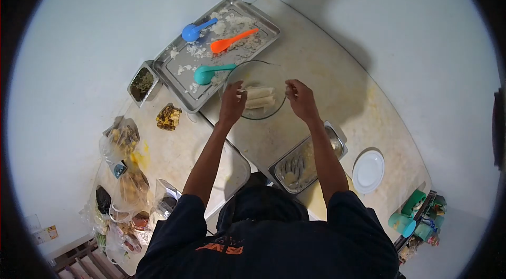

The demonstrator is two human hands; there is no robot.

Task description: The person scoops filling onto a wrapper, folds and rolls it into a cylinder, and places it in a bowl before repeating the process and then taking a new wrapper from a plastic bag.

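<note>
A clear glass bowl (263,71) rests on the table, its left side close to the metal tray. Several pale rolled wraps (259,101) lie side by side in it. My left hand (232,104) is at the bowl's left rim, fingers curled, with the fingertips over the inside near the rolls. At the opposite rim is my right hand (300,101), its thumb and fingers bent together on the edge. The bowl sits between both hands.
A big metal tray (176,86) holds rice remnants, a blue ladle (192,32), an orange spoon (224,44) and a teal ladle (204,74). A metal pan (300,190) lies under my right forearm. A white plate (368,171) is right; bagged food (132,187) is left.
</note>
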